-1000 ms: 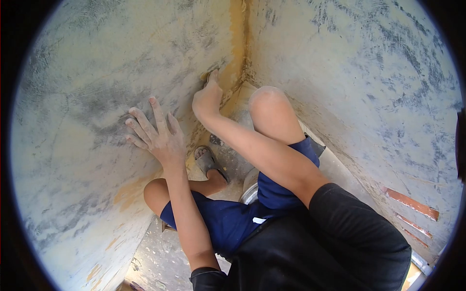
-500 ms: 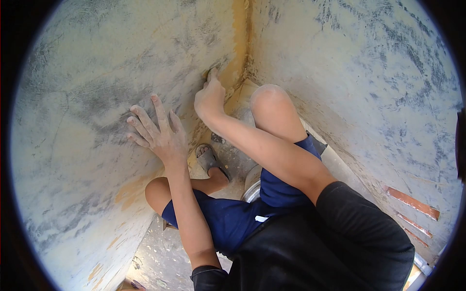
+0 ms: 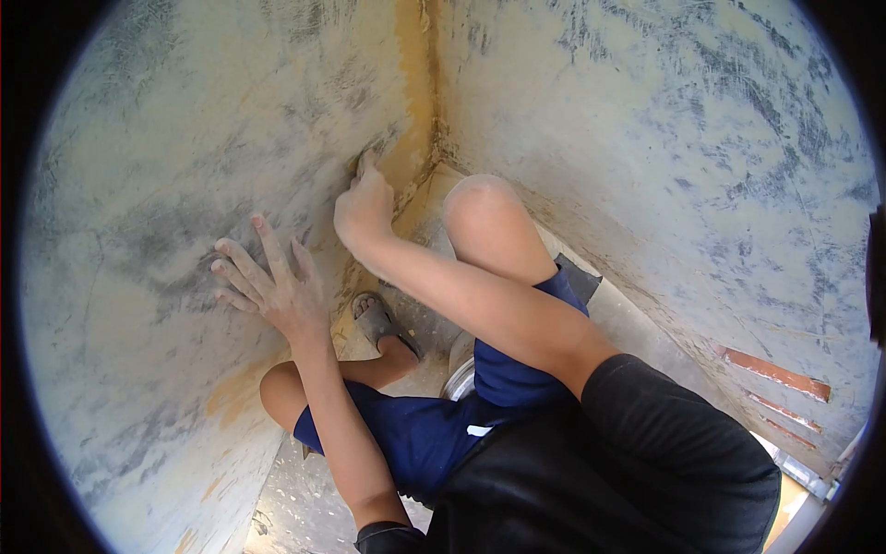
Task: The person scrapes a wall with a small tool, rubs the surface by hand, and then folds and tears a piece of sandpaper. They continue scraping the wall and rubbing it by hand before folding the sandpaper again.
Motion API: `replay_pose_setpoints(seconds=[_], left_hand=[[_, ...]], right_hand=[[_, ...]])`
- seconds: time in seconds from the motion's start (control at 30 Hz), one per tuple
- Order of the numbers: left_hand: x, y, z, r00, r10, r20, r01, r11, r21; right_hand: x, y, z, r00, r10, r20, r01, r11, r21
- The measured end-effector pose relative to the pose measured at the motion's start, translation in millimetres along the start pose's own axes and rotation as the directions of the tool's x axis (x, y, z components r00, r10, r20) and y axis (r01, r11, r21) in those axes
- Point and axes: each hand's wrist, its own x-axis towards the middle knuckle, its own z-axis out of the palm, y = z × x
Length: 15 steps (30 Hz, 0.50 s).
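Observation:
My left hand has its dusty fingers spread against the left wall, which is patchy white with dark grey smears. Closed, with the index finger stretched forward, my right hand presses at a dark smudge on the same wall near the corner. A small dark edge shows at its fingertips, too little to name. Most of what lies under those fingers is hidden.
A yellowish strip runs down the corner to the right wall. Reddish slots mark that wall low down. My sandalled foot rests on the speckled floor, and my bent knee is near the corner.
The whole view has shifted, so the walls, legs and hands appear slightly further left and lower. My right hand stays at the wall by the corner; my left stays spread.

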Motion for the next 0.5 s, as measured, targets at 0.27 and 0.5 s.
replay_pose_setpoints(seconds=[0.27, 0.5], left_hand=[[-1.1, -0.2, -0.5, 1.000, 0.010, -0.011, -0.010, 1.000, 0.023], [2.3, 4.7, -2.0, 0.999, 0.017, -0.041, -0.013, 0.997, 0.077]], right_hand=[[-4.9, 2.4, -1.7, 0.999, 0.013, 0.042, -0.012, 1.000, -0.014], [-4.0, 5.4, 5.2, 0.996, 0.011, 0.091, -0.011, 1.000, -0.009]])
